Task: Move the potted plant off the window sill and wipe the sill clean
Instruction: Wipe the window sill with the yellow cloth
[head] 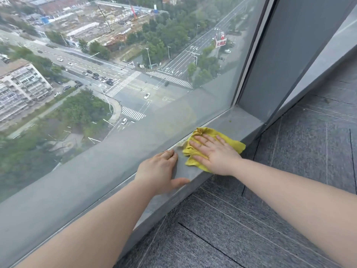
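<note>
Yellow microfibre cloth [207, 141] lies bunched on the grey stone window sill [239, 122], close against the bottom edge of the window glass [135, 74]. The person's right hand [214, 153] lies flat on top of the cloth, fingers [201, 140] straight and slightly spread, pressing it onto the sill; one corner of the cloth hangs just past the sill's front edge. The left hand [161, 167] rests on the bare sill just beside the cloth, its fingers relaxed and together with the tips near the glass, the thumb reaching toward the front edge; it holds nothing. A few small greenish specks sit on the sill farther along, near the corner by the dark window frame [278, 55]. Grey carpet tiles [289, 180] cover the floor below. The potted plant is not in view.
</note>
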A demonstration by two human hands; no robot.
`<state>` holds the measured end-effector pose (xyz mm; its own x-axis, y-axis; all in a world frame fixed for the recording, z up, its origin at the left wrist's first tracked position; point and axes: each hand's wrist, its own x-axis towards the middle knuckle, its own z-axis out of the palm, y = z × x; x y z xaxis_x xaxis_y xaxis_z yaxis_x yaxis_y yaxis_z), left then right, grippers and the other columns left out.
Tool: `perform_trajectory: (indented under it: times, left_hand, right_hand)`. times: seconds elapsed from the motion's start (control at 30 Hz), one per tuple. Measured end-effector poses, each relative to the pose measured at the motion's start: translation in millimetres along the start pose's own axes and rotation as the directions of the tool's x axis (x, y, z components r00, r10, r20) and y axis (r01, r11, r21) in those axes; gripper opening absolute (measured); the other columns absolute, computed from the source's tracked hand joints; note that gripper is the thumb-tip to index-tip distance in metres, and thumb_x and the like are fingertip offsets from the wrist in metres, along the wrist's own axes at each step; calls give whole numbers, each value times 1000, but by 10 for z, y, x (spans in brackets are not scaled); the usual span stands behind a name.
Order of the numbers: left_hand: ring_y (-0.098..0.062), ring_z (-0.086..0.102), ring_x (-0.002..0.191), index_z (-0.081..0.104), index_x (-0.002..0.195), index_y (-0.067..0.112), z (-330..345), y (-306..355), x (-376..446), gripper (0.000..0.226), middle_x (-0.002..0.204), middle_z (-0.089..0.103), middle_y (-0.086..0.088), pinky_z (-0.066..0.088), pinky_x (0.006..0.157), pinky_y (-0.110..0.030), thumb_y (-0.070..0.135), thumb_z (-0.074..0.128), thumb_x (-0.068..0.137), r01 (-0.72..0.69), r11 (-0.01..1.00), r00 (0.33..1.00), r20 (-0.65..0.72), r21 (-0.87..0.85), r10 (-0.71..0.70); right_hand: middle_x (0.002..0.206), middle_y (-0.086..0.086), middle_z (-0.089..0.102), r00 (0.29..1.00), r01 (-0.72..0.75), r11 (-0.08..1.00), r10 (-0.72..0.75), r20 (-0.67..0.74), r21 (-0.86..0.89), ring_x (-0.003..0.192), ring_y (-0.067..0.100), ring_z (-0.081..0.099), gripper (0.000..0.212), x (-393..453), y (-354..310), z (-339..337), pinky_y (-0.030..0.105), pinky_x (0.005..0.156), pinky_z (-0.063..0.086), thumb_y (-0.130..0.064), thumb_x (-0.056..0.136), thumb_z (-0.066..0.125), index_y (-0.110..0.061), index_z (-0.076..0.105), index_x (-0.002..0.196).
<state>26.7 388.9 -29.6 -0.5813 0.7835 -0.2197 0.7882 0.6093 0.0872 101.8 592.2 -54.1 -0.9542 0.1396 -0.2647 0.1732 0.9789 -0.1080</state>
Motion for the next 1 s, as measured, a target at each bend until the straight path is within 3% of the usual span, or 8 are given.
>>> perform_trajectory:
  times: [0.13,0.3,0.37,0.53,0.7,0.87,1.0]
  left_hand:
    - [-10,15,146,15,153,25,22,-22,-181,97,161,11,10,24,116,-31,81,38,77,6,1000,999,32,6,-6]
    - [-11,16,146,17,152,24,34,-43,-418,97,160,14,9,25,114,-32,81,38,77,-16,1000,1000,27,24,15]
    - [-11,17,146,18,152,23,52,-89,-498,97,160,15,9,26,114,-31,81,38,77,-25,999,999,29,44,24]
    - [-10,22,144,23,151,23,93,-234,-647,99,157,22,11,31,111,-31,84,35,73,-36,996,999,21,81,34]
    - [-10,25,143,28,149,24,234,-306,-777,109,155,27,12,35,109,-32,90,24,62,-22,998,999,32,64,20]
    - [-10,22,144,25,149,25,315,-297,-1000,88,156,23,12,33,110,-32,79,35,80,-23,996,997,80,82,16]
    - [-18,45,128,49,129,23,282,-267,-1194,48,143,43,9,44,93,-34,53,30,98,45,997,998,38,-62,-42]
  right_hand:
    - [162,-14,-6,980,-196,979,197,-2,55,149,11,-6,61,37,311,-47,42,120,-5,-60,97,14,-40,0,152]
    - [162,-9,-5,906,-422,903,423,-8,79,150,17,-4,62,-101,556,3,48,120,-2,-61,96,7,-37,0,153]
    - [162,-9,-6,912,-409,909,410,-1,80,150,18,-5,60,-130,371,35,50,119,-4,-58,97,8,-37,-1,153]
    - [162,-10,-5,976,-213,975,215,-22,64,150,16,-6,56,-31,-173,151,48,117,-7,-52,100,16,-37,2,153]
    - [162,-7,11,964,-223,970,234,-128,99,149,13,7,59,32,-125,326,41,120,0,-49,100,23,-25,13,154]
    - [161,-1,16,894,-385,906,413,-173,175,149,19,13,59,-9,101,360,40,121,7,-47,101,24,-19,19,153]
    - [156,5,32,863,-412,890,450,-227,198,143,25,29,51,-186,89,392,40,116,23,-35,102,31,-13,32,148]
